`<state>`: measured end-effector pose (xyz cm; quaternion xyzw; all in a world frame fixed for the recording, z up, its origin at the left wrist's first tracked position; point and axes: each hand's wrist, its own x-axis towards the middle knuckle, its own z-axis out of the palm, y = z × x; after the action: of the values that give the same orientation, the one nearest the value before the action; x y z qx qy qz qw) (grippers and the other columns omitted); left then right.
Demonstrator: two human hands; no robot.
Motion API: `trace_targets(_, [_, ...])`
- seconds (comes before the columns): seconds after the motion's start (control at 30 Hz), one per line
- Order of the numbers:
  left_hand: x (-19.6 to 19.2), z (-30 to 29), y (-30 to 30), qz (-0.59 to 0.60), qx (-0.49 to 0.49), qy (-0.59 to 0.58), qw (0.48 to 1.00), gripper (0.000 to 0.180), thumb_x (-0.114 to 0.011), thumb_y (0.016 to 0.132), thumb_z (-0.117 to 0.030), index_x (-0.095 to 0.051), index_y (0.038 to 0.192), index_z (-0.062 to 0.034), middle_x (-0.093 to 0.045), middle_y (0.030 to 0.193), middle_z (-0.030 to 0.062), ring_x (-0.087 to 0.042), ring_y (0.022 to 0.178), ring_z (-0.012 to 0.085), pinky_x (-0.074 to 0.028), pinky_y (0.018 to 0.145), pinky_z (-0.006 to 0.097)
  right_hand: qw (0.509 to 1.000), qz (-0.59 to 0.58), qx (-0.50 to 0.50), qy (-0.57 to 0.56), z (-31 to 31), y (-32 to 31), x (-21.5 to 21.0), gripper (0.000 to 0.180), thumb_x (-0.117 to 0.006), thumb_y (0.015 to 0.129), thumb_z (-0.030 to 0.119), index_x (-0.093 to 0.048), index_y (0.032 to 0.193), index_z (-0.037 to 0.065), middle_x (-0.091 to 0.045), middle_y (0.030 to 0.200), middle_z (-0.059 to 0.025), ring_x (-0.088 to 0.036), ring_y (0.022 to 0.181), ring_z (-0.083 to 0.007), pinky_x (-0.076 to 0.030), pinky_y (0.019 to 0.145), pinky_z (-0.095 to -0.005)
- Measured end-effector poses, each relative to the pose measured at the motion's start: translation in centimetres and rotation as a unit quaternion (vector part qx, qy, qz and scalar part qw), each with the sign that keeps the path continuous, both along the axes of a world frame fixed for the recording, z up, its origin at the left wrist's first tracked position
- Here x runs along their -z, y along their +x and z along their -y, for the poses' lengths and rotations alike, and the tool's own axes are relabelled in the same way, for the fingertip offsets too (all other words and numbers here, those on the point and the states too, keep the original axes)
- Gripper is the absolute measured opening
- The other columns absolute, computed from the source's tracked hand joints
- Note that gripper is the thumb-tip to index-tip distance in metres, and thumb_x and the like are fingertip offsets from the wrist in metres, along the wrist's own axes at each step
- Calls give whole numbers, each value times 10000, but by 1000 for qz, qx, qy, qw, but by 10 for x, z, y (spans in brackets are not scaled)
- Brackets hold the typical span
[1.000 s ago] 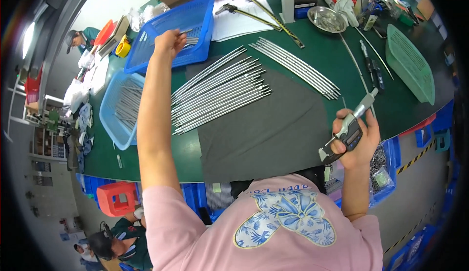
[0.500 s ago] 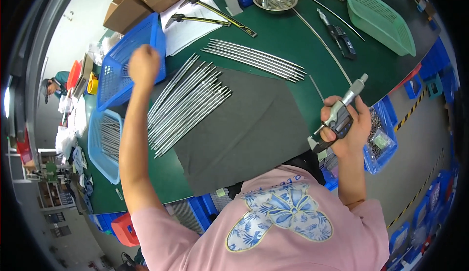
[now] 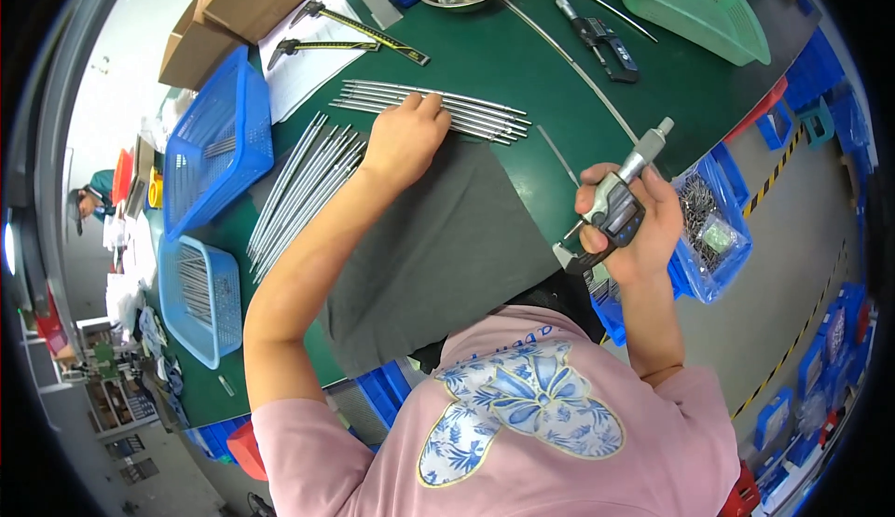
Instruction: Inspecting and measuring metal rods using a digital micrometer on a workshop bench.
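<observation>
My right hand [image 3: 643, 228] grips a digital micrometer [image 3: 619, 211] with a dark body and silver thimble, its frame tilted and its jaws free of any rod. My left hand [image 3: 406, 135] is over a row of slim silver metal rods [image 3: 485, 118] at the back of the table. Its fingers are curled down onto a rod there, the fingertips hidden behind the hand. Left of it, more metal rods [image 3: 303, 186] lie fanned out, partly under my left forearm. A dark grey cloth [image 3: 447, 247] is spread on the green table in front of me.
At the left stand a blue basket [image 3: 256, 135] and a light blue basket [image 3: 228, 317] holding rods. Calipers [image 3: 373, 37] lie on paper. Farther back are a metal bowl [image 3: 438, 0], a second micrometer [image 3: 597, 40], a long rod [image 3: 569, 55] and a green basket [image 3: 746, 37].
My left hand has moved right from the blue basket to the back row of rods. My right hand keeps hold of the micrometer. The whole view has shifted somewhat.
</observation>
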<state>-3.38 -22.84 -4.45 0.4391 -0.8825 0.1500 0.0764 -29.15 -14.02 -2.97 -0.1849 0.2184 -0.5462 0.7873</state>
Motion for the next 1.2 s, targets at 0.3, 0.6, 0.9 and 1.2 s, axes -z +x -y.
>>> trace_targets(0.3, [-2,3,-5,117,38,-18,992,65,-549,635,-106,-543,694,-80,-497,748,26,-525,729,179,-462,572,290,994,-106,-34,9,2,11,5,439,-451,776,311,-523,965,-79,-587,726,-173,-462,411,-137,-373,395,-220])
trace_targets(0.6, [-15,-43,-2,-94,27,-107,989,176,-591,570,-106,-490,712,-85,-467,724,23,-505,628,178,-441,501,287,987,-94,-125,38,12,59,11,439,-471,778,224,-458,1128,-41,-589,807,-153,-471,431,-125,-396,412,-221])
trace_targets(0.9, [16,-81,-17,-826,-59,525,198,319,-475,849,-211,-470,1089,-1,-555,950,116,-578,795,203,-487,699,300,990,-51,-128,28,2,67,12,401,-451,778,205,-476,1081,-57,-583,844,-175,-496,445,-146,-417,418,-229])
trace_targets(1.2, [-24,-123,-31,-841,-27,437,317,183,-536,820,-91,-468,948,21,-544,830,104,-612,732,210,-542,615,270,988,-122,-87,17,-7,45,-16,613,-287,836,468,-514,959,-88,-591,682,-155,-462,368,-136,-379,378,-201])
